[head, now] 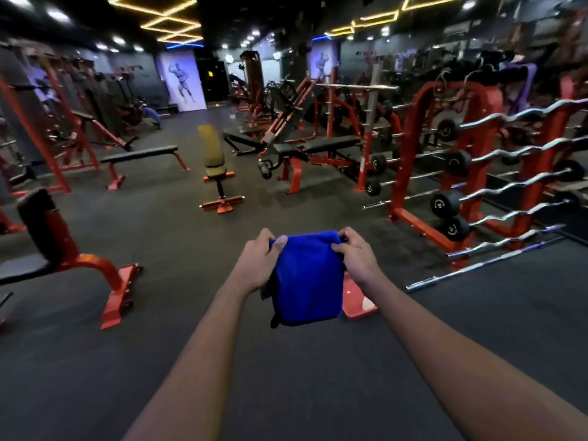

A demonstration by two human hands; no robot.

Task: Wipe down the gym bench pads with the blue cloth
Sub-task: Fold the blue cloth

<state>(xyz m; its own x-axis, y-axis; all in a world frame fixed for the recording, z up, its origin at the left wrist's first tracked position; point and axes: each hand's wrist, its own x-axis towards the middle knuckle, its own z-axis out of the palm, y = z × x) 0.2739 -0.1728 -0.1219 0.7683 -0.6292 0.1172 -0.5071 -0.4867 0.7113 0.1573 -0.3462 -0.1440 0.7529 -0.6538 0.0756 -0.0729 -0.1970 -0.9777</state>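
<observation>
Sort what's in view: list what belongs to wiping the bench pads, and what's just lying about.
Belongs to the job:
blue cloth, gripped at its top corners by the left hand and right hand
flat bench
adjustable bench
yellow-backed seat
black-padded bench at left

Just lying about:
barbell rack
chrome bar low beside it
wall poster

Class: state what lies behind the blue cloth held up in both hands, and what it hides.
Behind the blue cloth, gripped by the left hand and right hand, a red metal foot shows on the dark floor. The rest of that foot's frame is covered.
</observation>
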